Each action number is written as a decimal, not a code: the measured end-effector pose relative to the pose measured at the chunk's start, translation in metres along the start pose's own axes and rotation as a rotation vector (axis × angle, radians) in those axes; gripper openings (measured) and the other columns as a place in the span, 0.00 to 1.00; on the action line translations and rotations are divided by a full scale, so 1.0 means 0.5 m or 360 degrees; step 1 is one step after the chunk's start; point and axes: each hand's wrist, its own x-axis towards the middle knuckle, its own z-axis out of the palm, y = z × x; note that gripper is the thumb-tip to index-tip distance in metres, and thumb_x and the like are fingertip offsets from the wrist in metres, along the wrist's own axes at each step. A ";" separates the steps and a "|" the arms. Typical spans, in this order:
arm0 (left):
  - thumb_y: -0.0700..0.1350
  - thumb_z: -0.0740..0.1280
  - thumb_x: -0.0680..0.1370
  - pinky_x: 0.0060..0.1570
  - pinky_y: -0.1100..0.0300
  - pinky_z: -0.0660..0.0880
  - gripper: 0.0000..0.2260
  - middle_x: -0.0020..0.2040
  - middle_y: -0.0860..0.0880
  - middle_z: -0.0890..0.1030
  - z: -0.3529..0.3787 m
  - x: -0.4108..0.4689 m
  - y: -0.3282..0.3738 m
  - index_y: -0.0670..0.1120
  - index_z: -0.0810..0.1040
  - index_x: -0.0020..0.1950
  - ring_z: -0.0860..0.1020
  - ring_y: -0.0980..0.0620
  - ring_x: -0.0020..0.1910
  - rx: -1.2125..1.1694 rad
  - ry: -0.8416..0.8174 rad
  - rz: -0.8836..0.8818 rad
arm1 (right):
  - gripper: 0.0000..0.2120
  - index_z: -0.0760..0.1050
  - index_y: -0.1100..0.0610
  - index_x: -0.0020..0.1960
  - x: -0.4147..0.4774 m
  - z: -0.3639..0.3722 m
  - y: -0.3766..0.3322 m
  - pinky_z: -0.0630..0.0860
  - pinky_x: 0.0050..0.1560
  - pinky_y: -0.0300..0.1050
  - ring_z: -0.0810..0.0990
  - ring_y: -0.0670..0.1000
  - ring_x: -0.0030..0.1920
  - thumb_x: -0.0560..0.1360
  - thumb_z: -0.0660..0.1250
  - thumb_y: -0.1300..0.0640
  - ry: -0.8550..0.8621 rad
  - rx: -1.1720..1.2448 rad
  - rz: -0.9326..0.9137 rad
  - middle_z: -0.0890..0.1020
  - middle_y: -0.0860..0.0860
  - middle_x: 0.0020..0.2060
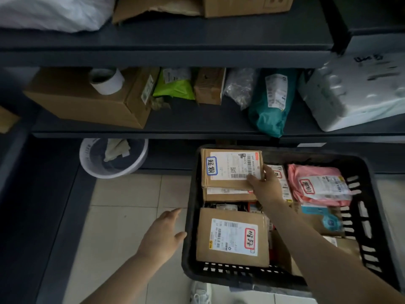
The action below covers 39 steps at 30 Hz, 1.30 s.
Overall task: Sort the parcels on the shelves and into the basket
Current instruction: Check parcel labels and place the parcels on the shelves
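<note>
Box point(230, 170) at basket's point(219, 276) eleven o'clock: your right hand point(266, 185) is gripping its corner, likely for lifting; your left hand point(162, 235) is hovering wide at nine.

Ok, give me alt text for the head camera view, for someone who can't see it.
A person's right hand grips the edge of a labelled cardboard parcel lying atop others in a black basket, while the left hand is open beside the basket's left wall. Behind, a dark shelf holds more boxes and bagged parcels.
</note>
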 end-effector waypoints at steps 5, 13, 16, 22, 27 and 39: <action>0.51 0.65 0.78 0.62 0.63 0.68 0.26 0.67 0.52 0.71 -0.011 -0.020 -0.002 0.51 0.61 0.75 0.71 0.54 0.64 0.0094 0.0038 0.0050 | 0.26 0.62 0.57 0.73 -0.018 -0.021 -0.008 0.71 0.58 0.49 0.73 0.57 0.64 0.78 0.65 0.55 0.0034 -0.0257 -0.0081 0.73 0.55 0.66; 0.52 0.62 0.79 0.60 0.60 0.71 0.25 0.66 0.52 0.71 -0.146 -0.166 -0.015 0.52 0.60 0.75 0.70 0.54 0.64 0.0215 0.0275 -0.0019 | 0.31 0.58 0.58 0.75 -0.151 -0.075 -0.132 0.62 0.68 0.52 0.64 0.61 0.69 0.77 0.66 0.54 0.0060 -0.0971 -0.0642 0.67 0.61 0.69; 0.53 0.61 0.79 0.59 0.57 0.72 0.24 0.66 0.53 0.70 -0.199 -0.270 -0.026 0.53 0.60 0.75 0.70 0.54 0.64 0.0221 0.0425 -0.0105 | 0.31 0.56 0.56 0.76 -0.237 -0.069 -0.220 0.65 0.66 0.53 0.64 0.61 0.69 0.77 0.64 0.52 -0.0120 -0.1199 -0.0890 0.66 0.59 0.69; 0.53 0.59 0.80 0.58 0.56 0.72 0.24 0.67 0.52 0.67 -0.329 -0.539 -0.074 0.53 0.58 0.75 0.68 0.51 0.65 0.0460 0.0682 -0.0343 | 0.30 0.53 0.54 0.77 -0.497 0.020 -0.394 0.67 0.66 0.52 0.62 0.58 0.70 0.79 0.61 0.51 -0.0440 -0.1548 -0.1483 0.63 0.54 0.71; 0.54 0.60 0.80 0.57 0.54 0.72 0.26 0.67 0.51 0.69 -0.430 -0.804 -0.173 0.51 0.58 0.76 0.68 0.49 0.64 0.0406 0.0995 -0.0647 | 0.29 0.53 0.52 0.76 -0.742 0.143 -0.506 0.67 0.66 0.51 0.63 0.57 0.69 0.79 0.61 0.51 -0.0678 -0.1635 -0.1925 0.63 0.53 0.71; 0.52 0.57 0.80 0.54 0.55 0.72 0.24 0.67 0.51 0.67 -0.429 -1.297 -0.433 0.51 0.56 0.76 0.68 0.49 0.64 0.0525 0.1194 -0.1328 | 0.31 0.55 0.53 0.76 -1.245 0.422 -0.497 0.67 0.66 0.49 0.64 0.56 0.68 0.77 0.63 0.49 -0.1031 -0.1785 -0.2550 0.65 0.53 0.70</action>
